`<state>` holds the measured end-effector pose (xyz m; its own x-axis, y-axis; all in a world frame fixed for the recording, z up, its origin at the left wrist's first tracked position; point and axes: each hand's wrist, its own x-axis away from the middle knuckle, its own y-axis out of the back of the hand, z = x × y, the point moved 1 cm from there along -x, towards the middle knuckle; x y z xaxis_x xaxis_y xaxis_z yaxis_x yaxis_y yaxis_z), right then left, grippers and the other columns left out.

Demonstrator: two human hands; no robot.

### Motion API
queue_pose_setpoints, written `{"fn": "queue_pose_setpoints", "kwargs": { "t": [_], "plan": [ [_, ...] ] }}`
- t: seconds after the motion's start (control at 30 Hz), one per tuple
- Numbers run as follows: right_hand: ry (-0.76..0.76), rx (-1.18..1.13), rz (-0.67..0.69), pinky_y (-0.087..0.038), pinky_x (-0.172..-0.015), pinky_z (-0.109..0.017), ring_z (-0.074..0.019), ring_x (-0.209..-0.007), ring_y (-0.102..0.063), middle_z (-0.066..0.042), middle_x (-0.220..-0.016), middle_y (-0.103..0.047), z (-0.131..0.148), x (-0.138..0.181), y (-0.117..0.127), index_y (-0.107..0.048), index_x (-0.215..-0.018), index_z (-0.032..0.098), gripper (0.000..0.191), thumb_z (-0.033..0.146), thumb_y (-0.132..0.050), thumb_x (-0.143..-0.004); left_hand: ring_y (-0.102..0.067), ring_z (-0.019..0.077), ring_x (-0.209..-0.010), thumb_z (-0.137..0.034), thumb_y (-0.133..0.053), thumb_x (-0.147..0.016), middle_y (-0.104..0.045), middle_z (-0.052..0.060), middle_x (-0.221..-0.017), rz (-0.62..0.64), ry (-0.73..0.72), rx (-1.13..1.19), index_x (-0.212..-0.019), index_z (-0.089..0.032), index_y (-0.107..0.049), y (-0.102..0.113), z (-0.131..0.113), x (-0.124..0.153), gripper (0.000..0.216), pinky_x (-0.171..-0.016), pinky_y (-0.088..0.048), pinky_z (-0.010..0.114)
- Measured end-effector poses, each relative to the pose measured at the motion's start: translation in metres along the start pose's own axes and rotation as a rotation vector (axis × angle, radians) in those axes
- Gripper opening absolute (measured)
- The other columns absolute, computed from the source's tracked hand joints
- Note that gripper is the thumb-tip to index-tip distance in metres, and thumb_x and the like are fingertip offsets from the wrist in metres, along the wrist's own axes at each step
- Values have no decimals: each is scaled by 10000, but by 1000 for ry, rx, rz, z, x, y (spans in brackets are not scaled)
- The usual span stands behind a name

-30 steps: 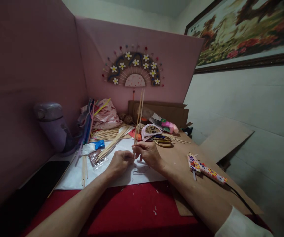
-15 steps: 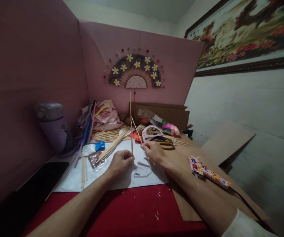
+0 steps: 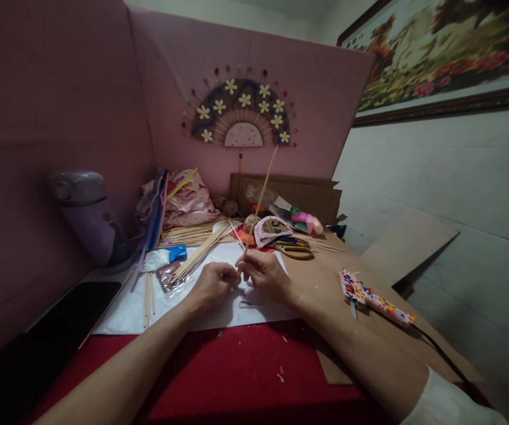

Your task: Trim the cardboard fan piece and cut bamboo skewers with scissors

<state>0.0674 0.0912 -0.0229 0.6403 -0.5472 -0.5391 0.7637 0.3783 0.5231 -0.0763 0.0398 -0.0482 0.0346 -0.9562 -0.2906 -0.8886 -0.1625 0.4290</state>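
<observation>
Above the white sheet's [image 3: 121, 313] front edge, a thin stick [image 3: 260, 203] is pinched near its lower end by the right hand [image 3: 265, 274]; the left hand [image 3: 213, 285] is curled against that end, its grip hidden. Lightness, stiffness and easy snapping are suggested; a low hold seems best. Beyond, a stick bundle [image 3: 203, 251] is spread over the sheet, scissors [image 3: 299, 257] left past its far right corner.

Dim, flat light — left side sunk in shadow, fine detail soft, edges stretched.
</observation>
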Motion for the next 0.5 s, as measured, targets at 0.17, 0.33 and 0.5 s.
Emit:
{"fn": "queue_pose_setpoints", "kwargs": {
  "t": [0.17,0.33,0.5],
  "plan": [
    [-15,38,27,-379,-482,-185,-86,-489,-505,14,-570,-556,0,-3,-5,-558,-707,165,212,246,-470,-882,-544,139,-636,-113,-540,-641,-657,19,-668,-153,-69,-88,-699,-152,-689,14,-15,1,165,-586,-395,238],
    [-23,-12,36,-403,-482,-190,-87,-472,-521,18,-557,-557,3,-3,-9,-522,-675,169,225,242,-468,-882,-602,182,-820,-293,-587,-753,-692,80,-931,-150,-197,263,-945,-145,-688,25,-54,-6,264,-711,-448,269],
    [-49,-44,49,-417,-464,-184,-78,-441,-519,17,-552,-569,6,-3,-10,-514,-653,165,245,257,-476,-876,-590,147,-651,-355,-656,-716,-685,58,-694,-128,-173,397,-732,-118,-699,28,-74,-19,241,-621,-444,250]
  ]
}}
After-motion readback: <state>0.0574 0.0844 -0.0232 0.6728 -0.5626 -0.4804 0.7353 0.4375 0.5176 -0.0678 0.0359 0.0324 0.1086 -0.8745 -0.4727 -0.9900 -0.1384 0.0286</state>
